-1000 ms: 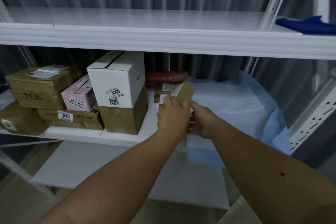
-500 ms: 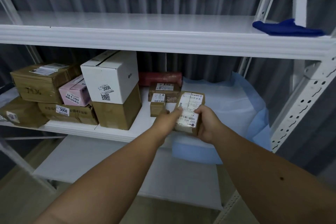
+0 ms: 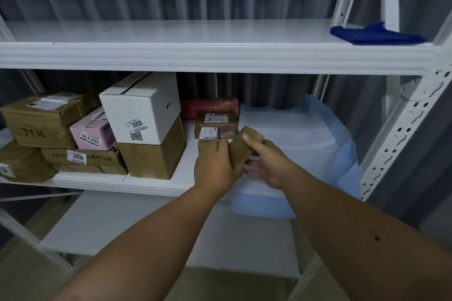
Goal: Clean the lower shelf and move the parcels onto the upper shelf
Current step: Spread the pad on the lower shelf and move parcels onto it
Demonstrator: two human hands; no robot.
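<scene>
Both my hands hold a small brown taped parcel, tilted, in front of the lower shelf. My left hand grips its left side and my right hand grips its right side, thumb on top. Behind my left fingers stands a small labelled box, partly hidden. Further back are a flat brown parcel and a red wrapped parcel. On the left are a white box, a pink box and several brown cartons. The upper shelf holds no parcels.
A dark blue cloth lies at the right end of the upper shelf. A light blue sheet covers the right part of the lower shelf and hangs over its front edge. A white perforated upright stands at the right. Another white shelf sits below.
The parcel has turned in my hands: its labelled face showed before, its plain brown side shows now. My left hand has closed in on it.
</scene>
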